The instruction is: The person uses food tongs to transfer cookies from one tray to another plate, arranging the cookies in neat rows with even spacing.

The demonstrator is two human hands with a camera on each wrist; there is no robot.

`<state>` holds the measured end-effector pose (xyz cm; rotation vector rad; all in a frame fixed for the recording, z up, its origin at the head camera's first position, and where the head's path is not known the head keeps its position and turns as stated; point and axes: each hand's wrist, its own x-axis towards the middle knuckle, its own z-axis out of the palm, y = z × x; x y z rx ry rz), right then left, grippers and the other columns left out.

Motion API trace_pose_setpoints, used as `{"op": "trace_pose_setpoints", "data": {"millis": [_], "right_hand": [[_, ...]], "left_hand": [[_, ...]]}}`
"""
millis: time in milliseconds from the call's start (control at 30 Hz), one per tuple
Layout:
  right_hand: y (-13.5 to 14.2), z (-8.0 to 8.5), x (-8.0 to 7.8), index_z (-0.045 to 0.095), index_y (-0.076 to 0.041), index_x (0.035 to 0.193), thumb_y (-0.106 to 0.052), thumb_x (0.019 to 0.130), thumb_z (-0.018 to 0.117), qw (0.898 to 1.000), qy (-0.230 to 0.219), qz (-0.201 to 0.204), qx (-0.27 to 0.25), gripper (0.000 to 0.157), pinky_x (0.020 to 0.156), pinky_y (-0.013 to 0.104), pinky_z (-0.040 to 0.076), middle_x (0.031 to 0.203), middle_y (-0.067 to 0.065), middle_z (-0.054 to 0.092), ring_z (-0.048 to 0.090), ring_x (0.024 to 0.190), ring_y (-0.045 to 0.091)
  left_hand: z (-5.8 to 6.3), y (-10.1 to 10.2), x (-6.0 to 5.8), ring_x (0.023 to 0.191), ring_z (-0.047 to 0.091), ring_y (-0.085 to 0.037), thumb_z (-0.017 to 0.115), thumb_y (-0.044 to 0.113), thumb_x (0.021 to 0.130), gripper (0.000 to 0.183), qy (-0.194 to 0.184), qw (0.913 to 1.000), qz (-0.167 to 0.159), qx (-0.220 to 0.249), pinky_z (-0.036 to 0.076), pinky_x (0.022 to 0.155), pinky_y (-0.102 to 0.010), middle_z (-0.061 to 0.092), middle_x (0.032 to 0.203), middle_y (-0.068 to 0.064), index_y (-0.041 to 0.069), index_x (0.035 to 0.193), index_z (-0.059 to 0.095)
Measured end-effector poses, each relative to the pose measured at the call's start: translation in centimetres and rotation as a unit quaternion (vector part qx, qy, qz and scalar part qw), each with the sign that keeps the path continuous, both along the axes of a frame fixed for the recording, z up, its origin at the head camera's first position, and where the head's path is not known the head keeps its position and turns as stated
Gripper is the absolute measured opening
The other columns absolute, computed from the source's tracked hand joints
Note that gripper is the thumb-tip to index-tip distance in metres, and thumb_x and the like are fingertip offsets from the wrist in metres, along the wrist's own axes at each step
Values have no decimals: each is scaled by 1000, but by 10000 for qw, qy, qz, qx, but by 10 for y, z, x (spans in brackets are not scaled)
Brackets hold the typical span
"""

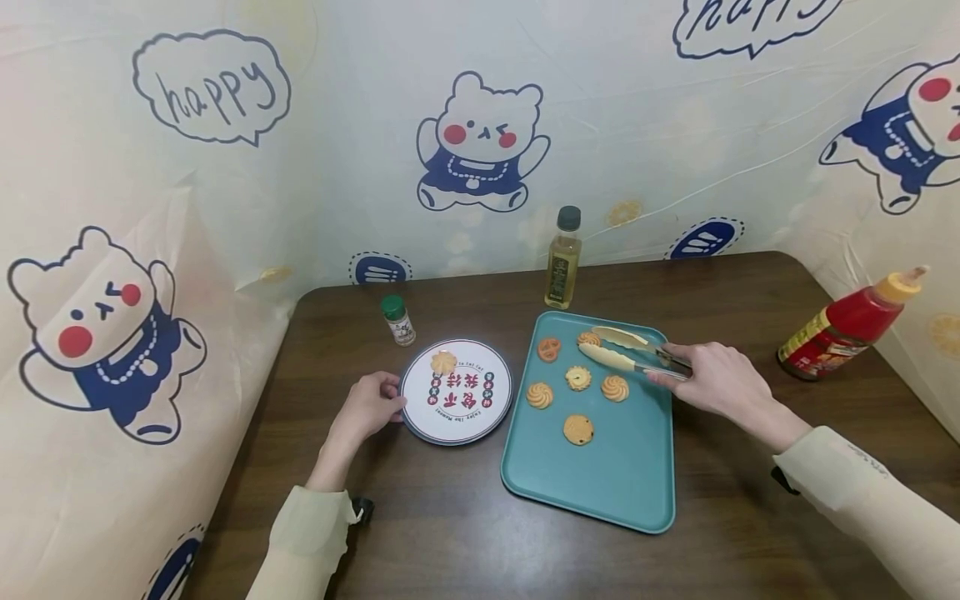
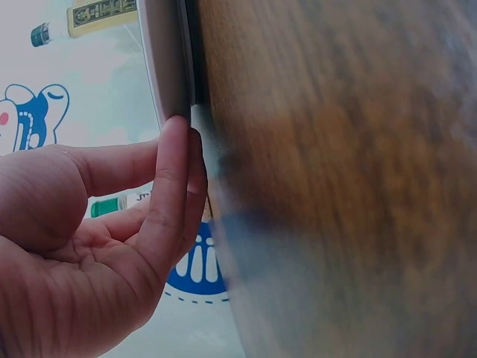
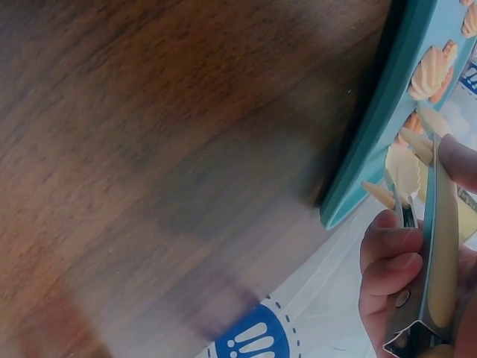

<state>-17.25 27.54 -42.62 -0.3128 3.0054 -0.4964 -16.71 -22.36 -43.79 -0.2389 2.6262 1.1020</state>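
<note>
Head view, looking forward and down: a person sits or stands at a dark wooden counter. Left of center lies a round white plate bearing a single cookie near its far left edge. The left hand touches the plate's left rim. To the right, a teal tray holds six more cookies. The right hand grips a pair of tongs, whose pale tips are apart at the tray's farthest cookie; contact is unclear. With one cookie plated and six on the tray, the work appears to be in an early stage. Beyond stand a green-capped shaker and an oil bottle; a red squeeze bottle is far right.

Left wrist view: fairly straight fingers meet the plate's rim.

Right wrist view: fingers curl around the tongs, their arms spread, over the tray's edge.
</note>
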Motion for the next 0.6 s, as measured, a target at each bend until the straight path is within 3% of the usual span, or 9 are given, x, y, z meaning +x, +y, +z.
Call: {"op": "trace_pose_setpoints", "data": {"millis": [600], "right_hand": [[1, 0, 1, 57, 0, 138, -65, 88, 62, 10000, -48, 0, -66, 82, 42, 32, 32, 62, 3, 47, 41, 49, 18]], "left_hand": [[-3, -1, -1, 74, 67, -18, 65, 3, 95, 41, -8, 10000, -5, 49, 60, 69, -31, 58, 104, -19, -9, 131, 52]]}}
